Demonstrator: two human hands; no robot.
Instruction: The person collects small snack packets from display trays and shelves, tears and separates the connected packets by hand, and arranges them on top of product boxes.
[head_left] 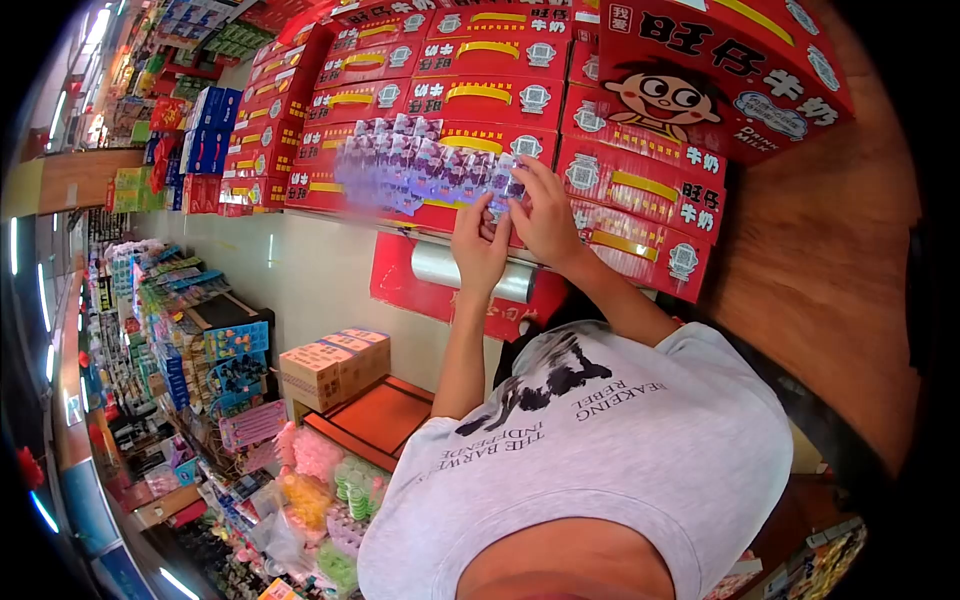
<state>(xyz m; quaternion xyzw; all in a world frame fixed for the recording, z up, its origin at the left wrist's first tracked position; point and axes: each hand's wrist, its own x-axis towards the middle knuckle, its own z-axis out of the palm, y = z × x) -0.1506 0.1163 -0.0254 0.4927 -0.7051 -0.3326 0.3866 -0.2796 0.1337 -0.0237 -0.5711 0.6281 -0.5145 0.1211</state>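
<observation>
A sheet of joined small purple-and-white packets (405,168) lies spread across the fronts of the red milk cartons (480,95), its left part blurred. My right hand (545,215) is closed on the sheet's right end, thumb and fingers at the last packets. Just below and to the left, my left hand (480,250) pinches the lower edge of the same end with bent fingers. The print on the packets is too small to read.
A large red carton (730,75) with a cartoon face stands at upper right beside a wooden surface (820,260). Below my hands is a silvery roll (475,272). A cardboard box (335,368) and colourful goods (315,480) stand at lower left, near crowded shelves (160,330).
</observation>
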